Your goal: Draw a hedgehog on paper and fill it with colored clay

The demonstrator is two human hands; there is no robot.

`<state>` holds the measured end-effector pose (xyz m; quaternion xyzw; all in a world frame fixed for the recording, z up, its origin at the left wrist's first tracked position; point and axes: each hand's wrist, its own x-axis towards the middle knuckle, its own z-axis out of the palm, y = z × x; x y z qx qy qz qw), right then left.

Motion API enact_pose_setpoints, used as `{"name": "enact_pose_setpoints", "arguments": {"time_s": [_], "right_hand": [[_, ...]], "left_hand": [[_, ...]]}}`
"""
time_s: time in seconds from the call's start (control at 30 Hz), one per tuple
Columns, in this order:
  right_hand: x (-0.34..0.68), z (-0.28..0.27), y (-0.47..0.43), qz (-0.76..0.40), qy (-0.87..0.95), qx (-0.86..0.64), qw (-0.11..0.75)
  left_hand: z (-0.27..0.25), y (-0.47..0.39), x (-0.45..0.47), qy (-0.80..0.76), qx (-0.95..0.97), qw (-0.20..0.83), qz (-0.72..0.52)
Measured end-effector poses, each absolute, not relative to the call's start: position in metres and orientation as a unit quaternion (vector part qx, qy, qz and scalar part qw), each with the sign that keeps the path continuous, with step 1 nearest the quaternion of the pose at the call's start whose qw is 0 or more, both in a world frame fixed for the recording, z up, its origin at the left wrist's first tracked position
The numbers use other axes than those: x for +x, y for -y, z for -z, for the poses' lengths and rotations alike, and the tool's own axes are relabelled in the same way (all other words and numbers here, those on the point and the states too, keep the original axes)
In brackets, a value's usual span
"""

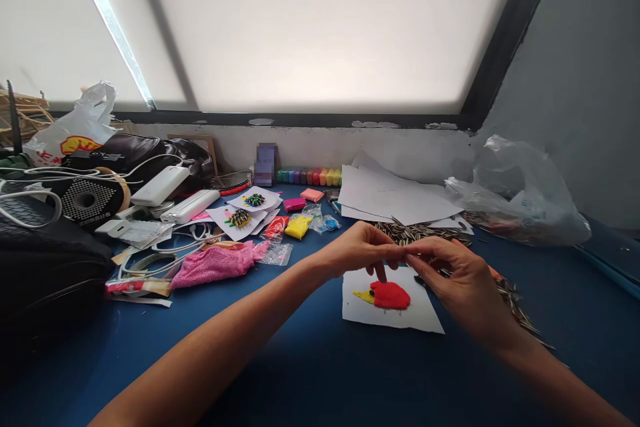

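Both my hands are raised over a white paper square (360, 320), their fingertips meeting in a pinch. My left hand (367, 247) has its thumb and index finger pressed together, other fingers hanging down. My right hand (457, 273) pinches at the same spot from the right. Whatever lies between the fingertips is too small to make out. On the paper below is a flat clay figure with a red body (391, 296), a yellow pointed snout (362, 295), a dark eye and thin leg lines. Behind my hands spreads a pile of striped sunflower seeds (407, 232), partly hidden.
Left of centre lie yellow clay (298, 227), a red packet (275, 227), two finished seed figures on paper and a pink cloth (215, 265). Cables, white power banks (190, 205) and black bags crowd the left. White sheets (395, 193) and a plastic bag (530, 200) stand behind.
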<state>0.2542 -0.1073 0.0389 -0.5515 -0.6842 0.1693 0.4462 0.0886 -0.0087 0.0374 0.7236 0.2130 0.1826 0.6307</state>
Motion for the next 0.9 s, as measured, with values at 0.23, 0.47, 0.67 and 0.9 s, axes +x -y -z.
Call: {"name": "enact_pose_setpoints", "arguments": {"time_s": [0.23,0.47,0.67,0.9], "right_hand": [[0.251,-0.042,0.109,-0.116,0.701,-0.551,0.437],[0.252,-0.044,0.108,-0.132,0.701,-0.546,0.439],[0.249,-0.042,0.109,-0.153,0.656,-0.583,0.454],[0.258,-0.046,0.103,-0.24,0.571,-0.597,0.51]], "left_hand": [[-0.034,0.009,0.09,-0.216,0.701,0.65,-0.197],[-0.034,0.008,0.09,-0.204,0.704,0.649,-0.203],[-0.036,0.012,0.091,-0.205,0.734,0.617,-0.197],[-0.041,0.0,0.084,-0.236,0.677,0.654,-0.241]]}}
